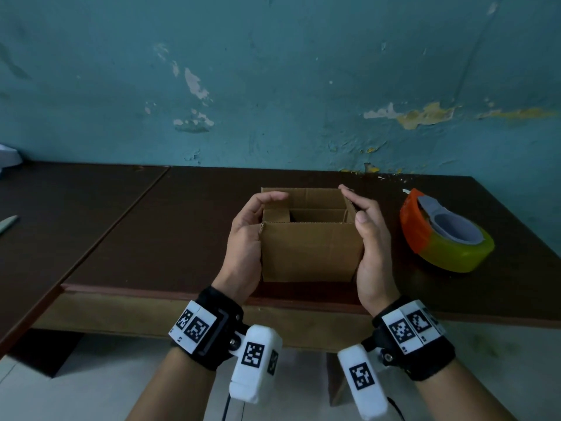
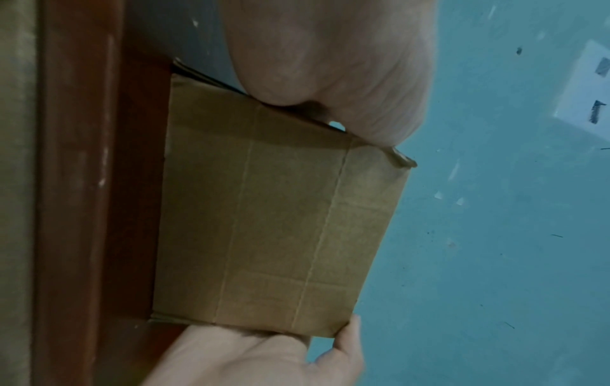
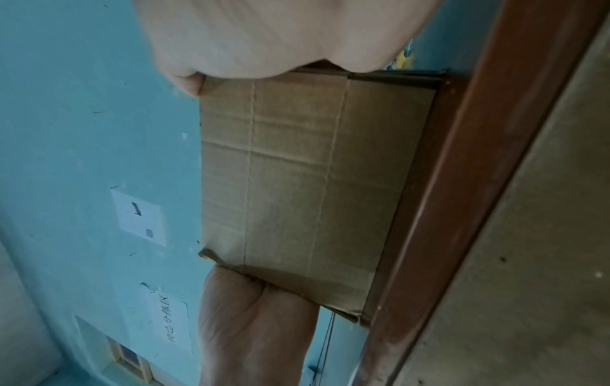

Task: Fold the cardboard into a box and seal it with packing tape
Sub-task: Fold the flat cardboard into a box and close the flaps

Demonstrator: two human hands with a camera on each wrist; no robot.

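A brown cardboard box [image 1: 308, 250] [image 2: 274, 222] [image 3: 297, 182] stands upright on the dark table [image 1: 151, 232], close to its front edge. Its top is open, and inner flaps lie folded down inside. My left hand [image 1: 250, 221] [image 2: 313, 65] lies against the left wall, fingers curled over the top left edge and thumb at the near corner. My right hand [image 1: 365, 217] [image 3: 264, 39] presses flat on the right wall, fingers stretched along the top right edge. An orange and yellow-green tape dispenser [image 1: 446, 235] lies to the box's right, apart from my hands.
The table's front edge [image 1: 182, 294] runs just under my wrists. A second table top adjoins on the left, with a pale flat blade-like object [image 1: 7, 223] and something white [image 1: 9, 156] at its far left. A teal wall stands behind.
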